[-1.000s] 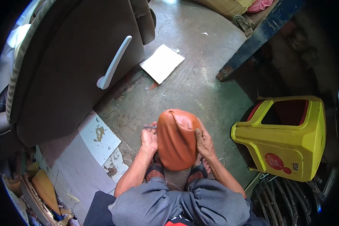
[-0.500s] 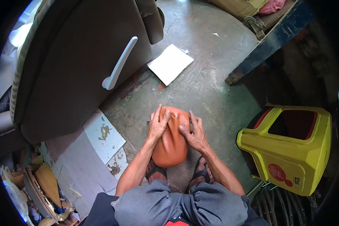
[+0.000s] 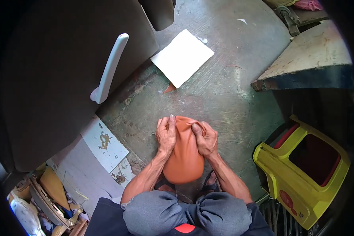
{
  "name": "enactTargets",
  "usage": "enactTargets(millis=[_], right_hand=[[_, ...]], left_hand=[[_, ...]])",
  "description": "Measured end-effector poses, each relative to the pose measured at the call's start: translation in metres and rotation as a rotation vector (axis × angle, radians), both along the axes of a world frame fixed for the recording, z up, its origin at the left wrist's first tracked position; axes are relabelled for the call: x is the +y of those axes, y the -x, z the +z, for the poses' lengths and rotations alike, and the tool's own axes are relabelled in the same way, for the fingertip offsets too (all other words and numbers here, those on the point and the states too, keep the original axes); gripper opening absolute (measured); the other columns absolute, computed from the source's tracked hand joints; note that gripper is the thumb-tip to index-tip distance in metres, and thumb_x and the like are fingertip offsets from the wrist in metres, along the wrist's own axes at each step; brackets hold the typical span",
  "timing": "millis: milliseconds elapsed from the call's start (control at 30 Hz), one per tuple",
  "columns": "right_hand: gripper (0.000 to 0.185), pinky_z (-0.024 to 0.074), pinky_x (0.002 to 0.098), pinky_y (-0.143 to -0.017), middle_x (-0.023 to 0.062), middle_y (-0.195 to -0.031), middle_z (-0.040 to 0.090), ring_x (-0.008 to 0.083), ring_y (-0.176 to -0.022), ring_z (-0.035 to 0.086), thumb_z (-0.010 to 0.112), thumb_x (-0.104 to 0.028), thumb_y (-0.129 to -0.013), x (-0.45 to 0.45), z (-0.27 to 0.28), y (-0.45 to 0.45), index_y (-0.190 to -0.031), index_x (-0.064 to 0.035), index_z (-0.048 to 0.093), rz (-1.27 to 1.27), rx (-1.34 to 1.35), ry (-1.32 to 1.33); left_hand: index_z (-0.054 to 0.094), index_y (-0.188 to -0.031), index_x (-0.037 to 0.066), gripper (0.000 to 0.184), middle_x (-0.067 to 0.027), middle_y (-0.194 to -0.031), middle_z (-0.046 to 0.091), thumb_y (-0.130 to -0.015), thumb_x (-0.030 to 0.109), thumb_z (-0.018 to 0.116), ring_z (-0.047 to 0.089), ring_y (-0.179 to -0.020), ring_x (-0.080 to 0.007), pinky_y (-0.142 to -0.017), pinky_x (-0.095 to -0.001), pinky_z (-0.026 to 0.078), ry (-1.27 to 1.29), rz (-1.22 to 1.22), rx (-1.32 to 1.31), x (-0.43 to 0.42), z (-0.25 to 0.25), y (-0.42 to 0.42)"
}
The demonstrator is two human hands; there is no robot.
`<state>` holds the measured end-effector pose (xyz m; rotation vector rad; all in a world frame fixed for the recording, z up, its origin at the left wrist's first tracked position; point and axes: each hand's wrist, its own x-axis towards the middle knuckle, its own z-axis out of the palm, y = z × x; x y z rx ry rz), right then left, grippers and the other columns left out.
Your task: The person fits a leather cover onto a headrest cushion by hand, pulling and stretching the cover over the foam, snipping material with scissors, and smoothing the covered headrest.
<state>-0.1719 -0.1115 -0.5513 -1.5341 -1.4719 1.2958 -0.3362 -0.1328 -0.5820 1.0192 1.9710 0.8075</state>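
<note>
An orange-brown leather-like cover (image 3: 183, 161), stretched over a rounded padded shape, sits between my knees and above my feet. My left hand (image 3: 166, 133) grips its far left edge, fingers curled and thumb pointing forward. On the far right edge, my right hand (image 3: 205, 137) pinches the material between thumb and bent fingers. Creases run from the gripped far edge toward the smooth, rounded near end. What lies under the cover is hidden.
A large dark brown upholstered seat with a pale lever (image 3: 111, 70) stands at left. A white square pad (image 3: 183, 58) lies on the concrete floor ahead. At right are a yellow plastic housing (image 3: 279, 165) and a worn wooden board (image 3: 308, 59). Scraps (image 3: 47, 200) fill the lower left.
Both hands have gone from lying on the cover's sides to gripping its far edge. The deep middle fold has smoothed out. The camera view has shifted slightly.
</note>
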Motion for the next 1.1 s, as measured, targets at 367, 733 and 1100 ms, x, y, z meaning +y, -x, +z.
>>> enactTargets(millis=[367,733,1100], right_hand=[[0.038,0.0457,0.0282,-0.094,0.0027,-0.105,0.065,0.0123,-0.102,0.058,0.064,-0.034,-0.103,0.0,-0.031,-0.007,-0.121,-0.0014,0.068,-0.023,0.355,0.346],[0.078,0.0307,0.0388,-0.12,0.0165,-0.151,0.045,0.0296,-0.143,0.042,0.063,-0.042,-0.099,-0.044,0.05,-0.008,-0.158,0.0008,0.033,0.01,0.758,0.526],[0.054,0.0427,0.0379,-0.107,0.0178,-0.126,0.06,0.0283,-0.122,0.058,0.066,-0.04,-0.097,-0.081,0.078,0.011,-0.133,-0.0001,0.061,0.316,0.422,0.271]], left_hand=[[0.067,-0.091,-0.002,0.039,-0.0124,-0.09,0.064,-0.108,0.032,0.055,0.06,-0.084,-0.0241,-0.08,-0.0405,0.047,-0.045,0.173,-0.168,-0.014,-0.035,0.014],[0.067,-0.119,0.002,0.023,-0.0092,-0.119,0.066,-0.107,0.016,0.055,0.058,-0.119,-0.0202,-0.108,-0.0362,0.042,-0.319,-0.064,-0.655,-0.046,0.071,0.022],[0.061,-0.129,0.001,0.041,-0.0075,-0.11,0.067,-0.103,0.034,0.062,0.063,-0.102,-0.0132,-0.091,-0.029,0.052,-0.103,-0.051,-0.871,-0.11,0.114,0.041]])
